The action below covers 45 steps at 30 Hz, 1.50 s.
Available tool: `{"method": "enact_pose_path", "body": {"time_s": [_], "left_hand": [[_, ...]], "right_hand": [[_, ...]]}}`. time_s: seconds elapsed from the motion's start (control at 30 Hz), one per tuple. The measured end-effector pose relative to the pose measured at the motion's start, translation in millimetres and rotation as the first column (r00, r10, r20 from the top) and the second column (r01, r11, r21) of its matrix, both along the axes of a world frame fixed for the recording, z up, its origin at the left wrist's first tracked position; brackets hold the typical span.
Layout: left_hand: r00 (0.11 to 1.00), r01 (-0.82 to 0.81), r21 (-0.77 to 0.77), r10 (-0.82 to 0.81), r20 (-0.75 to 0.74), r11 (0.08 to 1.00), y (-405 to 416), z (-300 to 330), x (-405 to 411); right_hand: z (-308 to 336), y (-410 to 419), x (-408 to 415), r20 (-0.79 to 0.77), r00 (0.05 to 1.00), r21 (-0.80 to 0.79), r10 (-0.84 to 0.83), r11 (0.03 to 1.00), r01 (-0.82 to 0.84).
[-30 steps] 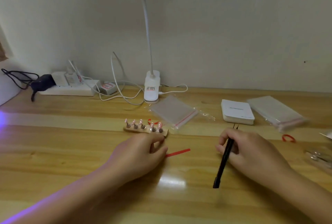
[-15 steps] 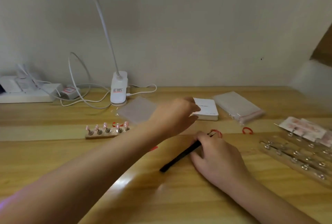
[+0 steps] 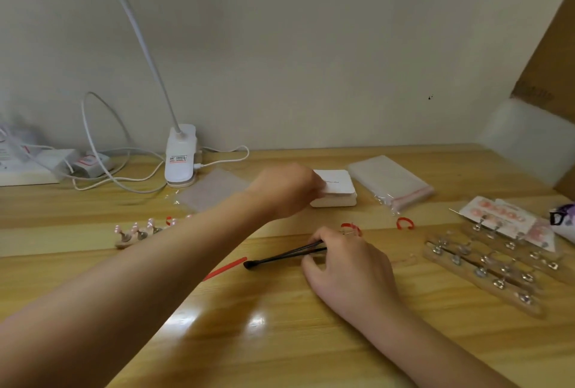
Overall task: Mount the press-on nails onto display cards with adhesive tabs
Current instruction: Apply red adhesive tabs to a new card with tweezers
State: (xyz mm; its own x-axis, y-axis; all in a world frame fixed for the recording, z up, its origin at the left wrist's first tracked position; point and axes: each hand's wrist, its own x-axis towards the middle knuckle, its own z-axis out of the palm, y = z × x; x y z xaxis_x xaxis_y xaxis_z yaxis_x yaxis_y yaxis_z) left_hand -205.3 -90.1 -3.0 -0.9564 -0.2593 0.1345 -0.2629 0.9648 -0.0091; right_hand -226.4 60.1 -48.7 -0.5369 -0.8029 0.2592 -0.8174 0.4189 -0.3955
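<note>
Wooden desk (image 3: 280, 341) against a plain pale wall, glare patch near the front. Far left: white power strip (image 3: 28, 166) with plugs and white cables looping along the wall. Next to it, white clip lamp base (image 3: 181, 158), gooseneck rising up and out of frame. Left of centre, a wooden nail stand (image 3: 137, 233) carrying pink press-on nails (image 3: 134, 227) on metal pegs; your left forearm crosses over its right end and hides it. A clear zip bag (image 3: 214, 188) lies flat behind that arm. A red strip (image 3: 225, 267) lies on the desk just beside the forearm. Your left hand (image 3: 284, 190) reaches to the stack of white display cards (image 3: 337, 190) at centre back; its fingers curl on the top card's left edge, lifting it slightly off the stack. Black tweezers (image 3: 283, 255) lie low over the desk, tips pointing left; your right hand (image 3: 345, 263) grips their rear end, fingers curled round them. Small red ring (image 3: 351, 227) just behind that hand. Second zip bag (image 3: 390, 182) with red seal right of the cards, another red ring (image 3: 404, 223) in front of it. Far right: more wooden stands (image 3: 485, 266) with bare metal pegs, and a card with pink nails (image 3: 497, 216) behind them. Cardboard panel (image 3: 547, 45) leans at the top right corner.
</note>
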Motion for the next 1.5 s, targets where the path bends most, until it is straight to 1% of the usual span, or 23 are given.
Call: {"method": "enact_pose_path", "body": {"time_s": [0.13, 0.17, 0.23, 0.27, 0.3, 0.37, 0.43, 0.5, 0.57, 0.63, 0.7, 0.8, 0.9, 1.0, 1.07, 1.13, 1.17, 1.2, 1.27, 1.37, 1.43, 1.47, 1.5], "left_hand": [[0.99, 0.002, -0.158, -0.024, -0.141, 0.987, 1.9, 2.2, 4.9], [0.984, -0.018, -0.18, -0.014, -0.175, 0.984, 3.2, 4.1, 6.9], [0.968, -0.056, -0.166, 0.012, -0.252, 0.985, 6.6, 10.4, 12.8], [0.952, -0.049, -0.132, 0.006, -0.308, 0.99, 7.4, 13.2, 16.8], [0.925, -0.009, -0.089, -0.026, -0.378, 0.996, 9.0, 15.6, 22.9], [0.852, 0.124, -0.045, -0.13, -0.507, 0.991, 14.0, 19.9, 41.8], [0.802, 0.208, -0.034, -0.19, -0.566, 0.978, 18.5, 19.1, 65.0], [0.784, 0.249, 0.004, -0.199, -0.588, 0.969, 20.9, 10.8, 87.6], [0.751, 0.308, 0.116, -0.166, -0.639, 0.944, 22.5, 0.5, 108.3], [0.719, 0.392, 0.323, -0.068, -0.692, 0.862, 23.9, -9.2, 128.1], [0.731, 0.416, 0.491, 0.04, -0.681, 0.766, 25.5, -17.7, 145.9], [0.803, 0.379, 0.615, 0.085, -0.59, 0.692, 27.9, -25.8, 164.0], [0.835, 0.354, 0.647, 0.083, -0.544, 0.675, 27.5, -26.2, 168.7], [0.853, 0.346, 0.706, 0.106, -0.511, 0.618, 26.6, -24.9, 167.5], [0.849, 0.367, 0.723, 0.106, -0.517, 0.585, 27.1, -25.6, 165.3], [0.827, 0.397, 0.712, 0.112, -0.552, 0.58, 27.7, -27.9, 163.2], [0.815, 0.406, 0.711, 0.124, -0.566, 0.575, 28.1, -28.2, 163.1], [0.811, 0.41, 0.717, 0.136, -0.569, 0.564, 28.6, -27.5, 163.6], [0.822, 0.396, 0.748, 0.157, -0.547, 0.534, 29.5, -25.0, 164.2], [0.866, 0.354, 0.807, 0.161, -0.474, 0.473, 31.0, -21.1, 164.6], [0.889, 0.321, 0.842, 0.169, -0.426, 0.433, 32.7, -19.6, 165.9], [0.888, 0.307, 0.869, 0.211, -0.408, 0.387, 32.9, -19.8, 167.1], [0.877, 0.299, 0.901, 0.282, -0.389, 0.315, 32.3, -19.8, 168.2]], "right_hand": [[-1.3, 1.5, -1.4, -0.036, 0.998, -0.011, 0.052, 0.999, -0.053], [-1.8, 1.5, -1.9, -0.044, 0.997, -0.015, 0.058, 0.998, -0.059], [-2.4, 1.6, -2.8, -0.052, 0.997, -0.019, 0.06, 0.998, -0.061], [-2.3, 1.8, -3.0, -0.05, 0.997, -0.02, 0.059, 0.998, -0.06], [-2.0, 2.1, -3.0, -0.047, 0.997, -0.022, 0.058, 0.998, -0.059], [-1.2, 2.6, -3.1, -0.04, 0.997, -0.03, 0.06, 0.998, -0.062], [-0.2, 2.6, -2.8, -0.034, 0.998, -0.035, 0.057, 0.998, -0.058], [1.5, 2.6, -2.4, -0.041, 0.998, -0.03, 0.05, 0.998, -0.051], [2.2, 2.4, -2.6, -0.053, 0.997, -0.024, 0.048, 0.999, -0.049], [2.0, 2.3, -3.6, -0.037, 0.998, -0.024, 0.046, 0.999, -0.047], [2.0, 1.4, -4.9, -0.014, 0.999, -0.021, 0.034, 0.999, -0.034], [0.6, 0.0, -6.1, -0.015, 1.0, -0.033, 0.024, 0.999, -0.025], [1.0, -0.3, -6.3, -0.012, 0.999, -0.033, 0.036, 0.999, -0.036], [4.5, 2.6, -3.9, 0.013, 0.997, -0.05, 0.082, 0.995, -0.081], [8.4, 5.3, -0.6, 0.082, 0.985, -0.165, 0.149, 0.977, -0.134], [15.5, 7.1, 4.9, 0.238, 0.944, -0.317, 0.229, 0.937, -0.148], [19.9, 7.3, 8.4, 0.344, 0.898, -0.357, 0.275, 0.922, -0.146], [23.7, 7.2, 11.8, 0.448, 0.835, -0.369, 0.32, 0.917, -0.153], [28.3, 6.9, 16.4, 0.593, 0.723, -0.326, 0.354, 0.927, -0.186], [29.9, 7.9, 17.9, 0.727, 0.6, -0.249, 0.334, 0.943, -0.223], [31.5, 9.3, 18.1, 0.771, 0.542, -0.235, 0.333, 0.941, -0.243], [32.8, 10.1, 17.9, 0.786, 0.52, -0.243, 0.335, 0.94, -0.238], [33.8, 10.4, 17.3, 0.799, 0.499, -0.258, 0.335, 0.941, -0.217]]}}
